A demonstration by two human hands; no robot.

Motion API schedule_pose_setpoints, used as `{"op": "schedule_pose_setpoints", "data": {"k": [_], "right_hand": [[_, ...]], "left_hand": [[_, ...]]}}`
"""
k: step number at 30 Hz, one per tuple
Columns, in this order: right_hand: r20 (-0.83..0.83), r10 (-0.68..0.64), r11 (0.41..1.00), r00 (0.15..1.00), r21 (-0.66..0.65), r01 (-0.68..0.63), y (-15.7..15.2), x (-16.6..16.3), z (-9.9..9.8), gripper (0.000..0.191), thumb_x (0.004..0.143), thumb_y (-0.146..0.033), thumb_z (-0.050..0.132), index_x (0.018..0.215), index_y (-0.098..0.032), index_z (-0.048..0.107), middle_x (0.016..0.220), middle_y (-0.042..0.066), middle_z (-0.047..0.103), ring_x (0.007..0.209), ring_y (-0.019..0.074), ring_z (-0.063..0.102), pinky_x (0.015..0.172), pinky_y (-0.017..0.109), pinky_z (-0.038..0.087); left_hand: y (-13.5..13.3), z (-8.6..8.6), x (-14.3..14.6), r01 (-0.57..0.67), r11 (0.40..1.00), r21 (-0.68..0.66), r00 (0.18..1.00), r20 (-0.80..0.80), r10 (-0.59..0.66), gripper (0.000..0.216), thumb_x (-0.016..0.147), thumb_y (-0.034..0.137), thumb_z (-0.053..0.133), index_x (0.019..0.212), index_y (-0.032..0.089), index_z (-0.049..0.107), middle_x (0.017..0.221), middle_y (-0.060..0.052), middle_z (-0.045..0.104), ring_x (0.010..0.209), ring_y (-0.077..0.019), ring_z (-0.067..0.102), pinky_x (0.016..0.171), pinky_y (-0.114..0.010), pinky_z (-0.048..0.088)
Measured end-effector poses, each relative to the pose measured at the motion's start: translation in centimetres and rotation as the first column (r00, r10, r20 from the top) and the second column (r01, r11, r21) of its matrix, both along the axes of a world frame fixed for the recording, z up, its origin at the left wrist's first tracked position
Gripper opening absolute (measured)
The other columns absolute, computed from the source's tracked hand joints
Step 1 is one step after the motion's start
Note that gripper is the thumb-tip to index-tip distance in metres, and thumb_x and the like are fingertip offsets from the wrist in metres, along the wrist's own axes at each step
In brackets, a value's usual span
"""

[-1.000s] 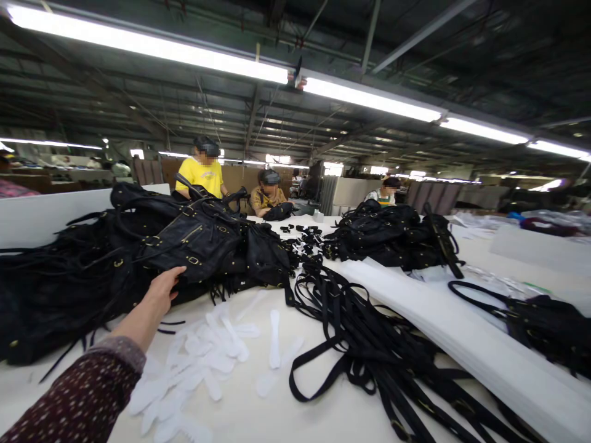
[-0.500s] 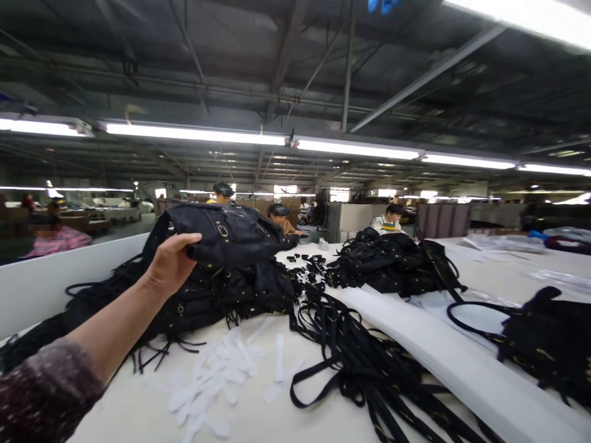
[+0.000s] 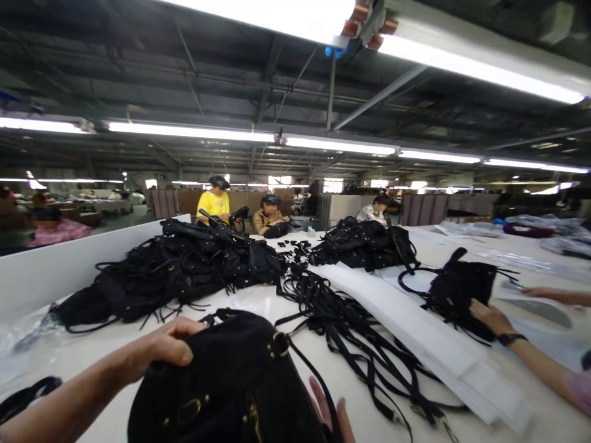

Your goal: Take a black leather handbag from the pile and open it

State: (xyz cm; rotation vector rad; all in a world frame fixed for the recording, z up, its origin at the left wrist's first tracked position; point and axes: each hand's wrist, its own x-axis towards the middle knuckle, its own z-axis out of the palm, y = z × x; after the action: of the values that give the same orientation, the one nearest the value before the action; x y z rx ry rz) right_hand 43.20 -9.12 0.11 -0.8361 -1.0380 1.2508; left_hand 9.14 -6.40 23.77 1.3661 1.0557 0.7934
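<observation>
Across the white worktable, the left hand grips a black leather handbag; right hand, seemingly open beneath, should support its weight evenly.

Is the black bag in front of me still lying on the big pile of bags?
No, the black bag sits apart from the pile, gripped by the left hand.

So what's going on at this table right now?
A person at a long white table has a black handbag in front of them. Their left hand grips its top edge, while the fingers of the right hand show from behind its right side. Beyond it lie a big heap of black bags, a tangle of black straps and a long stack of white sheets. At the right, a co-worker's hand touches another black bag. More people sit at the far end.
</observation>
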Motion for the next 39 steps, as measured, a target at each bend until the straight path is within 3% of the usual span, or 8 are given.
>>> {"op": "schedule_pose_setpoints", "data": {"k": [9, 14, 17, 22, 26, 31, 35, 39], "right_hand": [[-0.080, 0.100, 0.938, 0.992, -0.324, -0.121, -8.0, -3.2, 1.8, 0.061, 0.067, -0.053, 0.076, 0.121, -0.025, 0.066, 0.141, 0.014, 0.058, 0.105, 0.0335, 0.068, 0.071, 0.038, 0.058], [0.168, -0.209, 0.977, 0.963, 0.004, 0.211, -8.3, -2.2, 7.1, 0.048, 0.077, -0.043, 0.071, 0.122, -0.029, 0.062, 0.160, 0.009, 0.032, 0.119, 0.0305, 0.061, 0.086, 0.039, 0.059], [0.444, -0.478, 0.865, 0.758, 0.387, 0.319, -8.3, -0.5, 8.9, 0.048, 0.086, -0.033, 0.062, 0.133, -0.030, 0.053, 0.163, 0.008, 0.026, 0.125, 0.0274, 0.058, 0.095, 0.038, 0.058], [0.620, -0.724, 0.581, 0.302, 0.784, -0.217, -8.8, 2.7, 7.1, 0.048, 0.080, -0.018, 0.063, 0.127, -0.027, 0.059, 0.148, 0.007, 0.052, 0.131, 0.0271, 0.054, 0.102, 0.040, 0.055], [0.717, -0.674, 0.502, 0.180, 0.623, -0.600, -9.3, 3.4, 2.7, 0.040, 0.081, -0.036, 0.067, 0.119, -0.026, 0.063, 0.142, 0.002, 0.060, 0.137, 0.0253, 0.046, 0.110, 0.042, 0.047], [0.828, -0.559, 0.591, 0.039, 0.431, -0.682, -10.5, 3.5, 0.3, 0.054, 0.081, -0.033, 0.062, 0.133, -0.025, 0.054, 0.156, 0.003, 0.043, 0.146, 0.0308, 0.032, 0.109, 0.050, 0.045], [0.816, -0.572, 0.626, -0.084, 0.368, -0.688, -11.8, 5.2, 1.9, 0.069, 0.075, -0.012, 0.055, 0.141, -0.028, 0.045, 0.158, -0.003, 0.038, 0.145, 0.0268, 0.036, 0.111, 0.047, 0.043], [0.744, -0.668, 0.548, 0.003, 0.494, -0.675, -13.4, 7.2, 3.4, 0.055, 0.075, -0.009, 0.054, 0.129, -0.021, 0.059, 0.140, 0.001, 0.061, 0.144, 0.0223, 0.039, 0.122, 0.041, 0.029]], "left_hand": [[1.2, -2.0, -2.3, 0.101, 0.995, 0.019, 0.929, -0.360, -0.088, 0.006, 0.060, 0.021, 0.070, 0.065, 0.020, 0.073, 0.067, -0.003, 0.072, 0.069, -0.0274, 0.065, 0.058, -0.031, 0.047], [1.4, -0.4, -2.1, 0.137, 0.976, 0.169, 0.944, -0.321, -0.077, 0.026, 0.067, 0.029, 0.072, 0.090, 0.019, 0.075, 0.085, -0.004, 0.074, 0.082, -0.0296, 0.067, 0.067, -0.030, 0.053], [0.5, -0.7, -3.1, 0.144, 0.851, 0.505, 0.913, -0.400, 0.084, 0.031, 0.073, 0.033, 0.070, 0.101, 0.021, 0.072, 0.107, -0.004, 0.072, 0.102, -0.0297, 0.065, 0.086, -0.030, 0.055], [-3.4, -10.2, -6.5, 0.350, 0.366, 0.863, 0.768, -0.487, 0.415, 0.033, 0.085, 0.013, 0.054, 0.115, 0.026, 0.061, 0.127, -0.005, 0.067, 0.121, -0.0222, 0.060, 0.103, -0.031, 0.051], [-8.6, -21.8, -9.9, 0.437, 0.261, 0.861, 0.632, -0.500, 0.592, 0.032, 0.087, 0.009, 0.049, 0.110, 0.025, 0.062, 0.116, -0.006, 0.072, 0.117, -0.0225, 0.063, 0.103, -0.038, 0.053], [-13.7, -27.1, -14.1, 0.547, 0.331, 0.769, 0.497, -0.617, 0.610, 0.035, 0.085, 0.010, 0.049, 0.113, 0.026, 0.063, 0.127, -0.005, 0.069, 0.116, -0.0203, 0.064, 0.090, -0.032, 0.060], [-14.3, -24.4, -14.2, 0.465, 0.432, 0.772, 0.487, -0.631, 0.604, 0.034, 0.089, 0.022, 0.054, 0.122, 0.028, 0.060, 0.132, -0.004, 0.065, 0.119, -0.0203, 0.062, 0.089, -0.031, 0.060], [-13.6, -21.0, -9.6, 0.458, 0.508, 0.729, 0.502, -0.684, 0.529, 0.041, 0.093, 0.027, 0.054, 0.133, 0.031, 0.052, 0.143, -0.003, 0.057, 0.133, -0.0216, 0.052, 0.103, -0.038, 0.054]]}}
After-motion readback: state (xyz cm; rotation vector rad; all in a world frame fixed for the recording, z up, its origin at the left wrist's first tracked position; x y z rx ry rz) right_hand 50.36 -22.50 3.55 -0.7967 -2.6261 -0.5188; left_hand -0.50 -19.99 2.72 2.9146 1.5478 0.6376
